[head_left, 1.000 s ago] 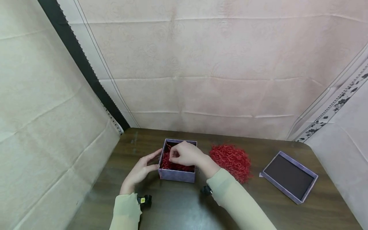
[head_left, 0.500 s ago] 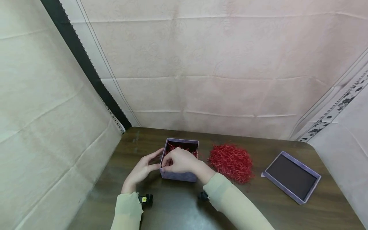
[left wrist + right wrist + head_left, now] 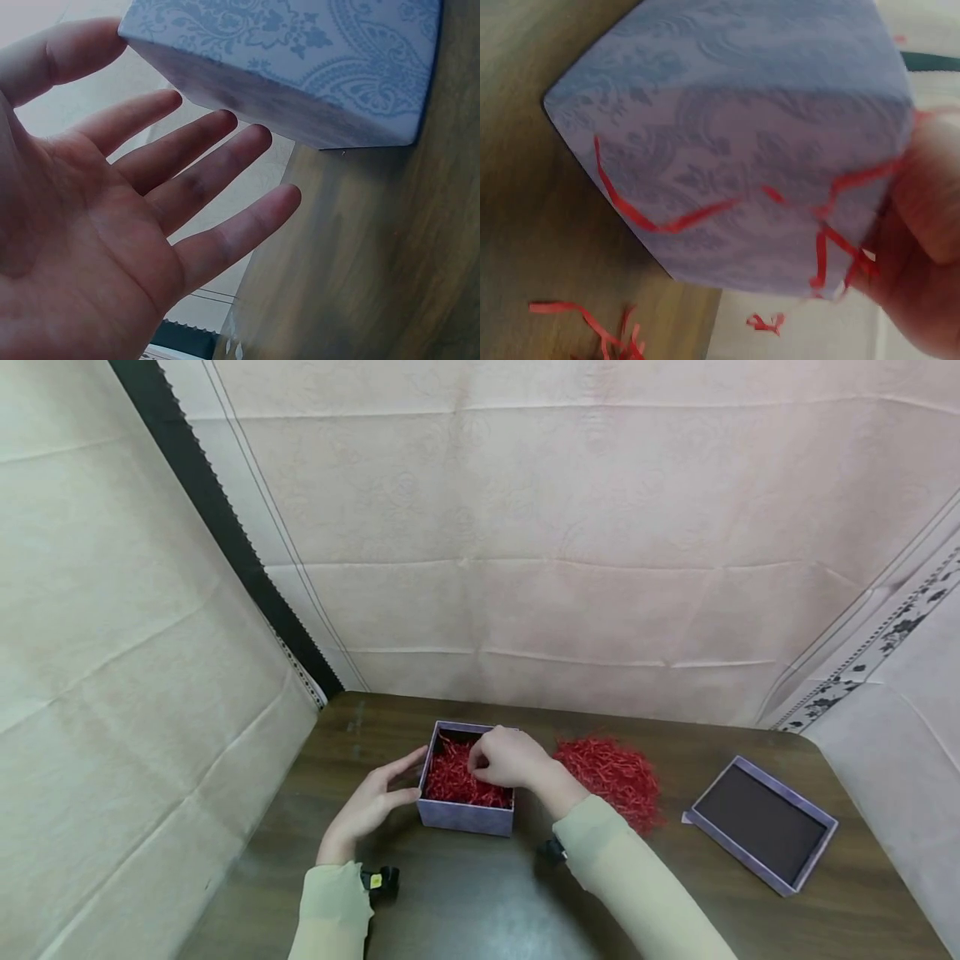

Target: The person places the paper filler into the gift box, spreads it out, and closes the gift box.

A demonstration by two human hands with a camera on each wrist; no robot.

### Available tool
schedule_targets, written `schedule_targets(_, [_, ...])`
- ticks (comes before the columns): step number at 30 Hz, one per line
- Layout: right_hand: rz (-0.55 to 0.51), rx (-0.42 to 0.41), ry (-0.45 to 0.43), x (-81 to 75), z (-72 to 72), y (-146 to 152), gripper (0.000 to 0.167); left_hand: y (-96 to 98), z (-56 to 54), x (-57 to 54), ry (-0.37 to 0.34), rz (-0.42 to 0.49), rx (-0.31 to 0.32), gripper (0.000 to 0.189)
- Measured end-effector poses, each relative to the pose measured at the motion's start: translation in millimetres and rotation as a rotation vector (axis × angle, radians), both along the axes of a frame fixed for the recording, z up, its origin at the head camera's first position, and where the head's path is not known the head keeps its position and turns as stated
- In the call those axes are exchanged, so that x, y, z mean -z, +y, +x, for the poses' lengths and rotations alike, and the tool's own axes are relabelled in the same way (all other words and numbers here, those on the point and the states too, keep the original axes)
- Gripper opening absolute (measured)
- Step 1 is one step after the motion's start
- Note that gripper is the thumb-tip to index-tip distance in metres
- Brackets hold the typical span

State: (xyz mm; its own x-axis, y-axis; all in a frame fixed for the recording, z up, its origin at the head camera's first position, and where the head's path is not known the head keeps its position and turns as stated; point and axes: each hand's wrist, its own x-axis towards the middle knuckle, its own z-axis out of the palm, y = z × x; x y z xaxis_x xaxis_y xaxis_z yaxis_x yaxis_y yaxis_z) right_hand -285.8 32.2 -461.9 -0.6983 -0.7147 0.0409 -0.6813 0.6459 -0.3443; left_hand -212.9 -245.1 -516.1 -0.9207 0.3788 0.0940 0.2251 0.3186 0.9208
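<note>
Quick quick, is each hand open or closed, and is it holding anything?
Left hand: open, holding nothing, thumb against the box.
Right hand: fingers curled over the box; can't tell if they're pinching red shreds.

- 1 counter (image 3: 465,902)
- 1 patterned box (image 3: 465,819)
- 1 shallow lid (image 3: 761,827)
- Red shreds: 2 masses, 1 heap (image 3: 615,783) on the counter, 1 fill (image 3: 452,778) in the box; single strands too tangled to count
- 2 hands: 1 left hand (image 3: 369,803), 1 right hand (image 3: 513,762)
- Left wrist view: 4 fingers (image 3: 229,236), 1 thumb (image 3: 79,51)
- 2 sleeves (image 3: 333,906)
- 2 black wrist devices (image 3: 384,882)
</note>
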Motion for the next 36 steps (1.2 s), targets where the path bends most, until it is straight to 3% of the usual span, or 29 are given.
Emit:
schedule_targets(3, [-0.092, -0.05, -0.035, -2.2, -1.7, 13.2, 0.019, -0.9, 1.1, -0.2, -0.003, 0.01, 0.004, 0.065])
schedule_targets(6, [-0.215, -0.048, -0.073, -2.8, -0.1, 31.5, 0.038, -1.4, 1.6, -1.0, -0.007, 0.022, 0.004, 0.065])
schedule_targets(11, [-0.368, 0.074, -0.148, 5.7, 13.8, 67.7, 0.071, 1.4, 1.1, -0.8, -0.006, 0.023, 0.006, 0.066])
schedule_targets(15, [-0.374, 0.151, -0.199, 17.5, 29.4, 85.0, 0.11, 0.8, 0.4, 0.7, 0.003, 0.015, 0.008, 0.066])
schedule_targets(19, [-0.378, 0.189, -0.224, 29.3, 40.9, 88.9, 0.126, -0.6, 0.7, 0.8, 0.011, 0.004, 0.0, 0.066])
schedule_targets(23, [-0.482, 0.2, -0.23, 34.0, 45.6, 88.5, 0.115, -1.0, 0.4, -0.4, 0.004, 0.007, -0.001, 0.065])
schedule_targets(26, [-0.529, 0.175, -0.248, 33.8, 47.1, 88.9, 0.095, -1.5, 0.0, -0.1, -0.001, 0.007, -0.002, 0.065])
schedule_targets(30, [-0.536, 0.144, -0.264, 35.7, 48.6, 87.8, 0.063, -1.9, 0.4, 1.0, -0.003, 0.008, -0.003, 0.065])
schedule_targets(36, [-0.504, 0.101, -0.194, 42.5, 50.2, 83.4, 0.03, -2.2, 0.7, 1.6, 0.007, 0.007, 0.003, 0.065])
